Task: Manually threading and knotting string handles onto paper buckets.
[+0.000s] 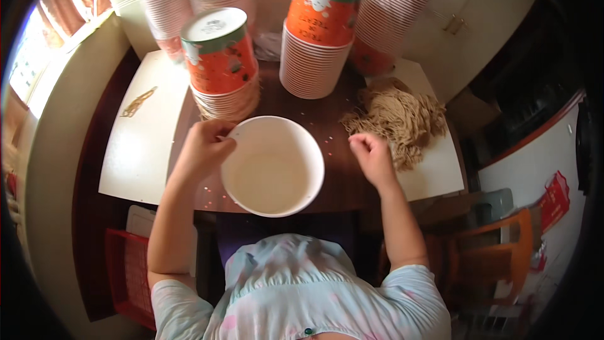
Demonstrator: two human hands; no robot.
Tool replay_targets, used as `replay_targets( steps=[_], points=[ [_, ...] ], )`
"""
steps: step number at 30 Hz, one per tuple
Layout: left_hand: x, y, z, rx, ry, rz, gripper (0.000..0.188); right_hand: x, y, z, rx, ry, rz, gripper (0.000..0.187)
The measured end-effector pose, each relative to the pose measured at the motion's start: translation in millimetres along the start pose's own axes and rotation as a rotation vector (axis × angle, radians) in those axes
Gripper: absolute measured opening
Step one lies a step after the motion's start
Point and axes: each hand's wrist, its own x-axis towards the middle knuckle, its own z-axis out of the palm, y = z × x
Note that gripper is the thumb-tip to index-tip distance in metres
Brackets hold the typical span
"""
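Note:
A white-lined paper bucket is at the near edge of the brown table, its open mouth facing up toward me. My left hand is closed at the bucket's left rim, thumb and fingers pinched there. To the right of the bucket, apart from it, my right hand is held with its fingertips pressed together. What those fingertips hold, if anything, is too small to make out. Just beyond that hand lies a loose heap of tan twine.
Upside-down orange-and-green buckets stand in a left stack, with twine around its base, and a middle stack. Taller wrapped stacks rise behind. A small twine bundle lies at left. Tiny pale specks dot the table. A wooden chair stands right.

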Motion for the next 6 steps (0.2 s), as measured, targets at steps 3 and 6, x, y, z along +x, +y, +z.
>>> replay_targets(
  steps=[3, 6],
  points=[
    [0.6, 1.0, 2.0, 0.100, 0.011, -0.047, 0.027, 28.8, 0.9, -45.5, -0.343, -0.131, -0.039, 0.009],
    [3.2, -10.4, 11.3, 0.056, 0.019, -0.056, 0.028, 42.7, 4.3, -53.7, -0.606, -0.410, -0.121, 0.012]
  ],
)
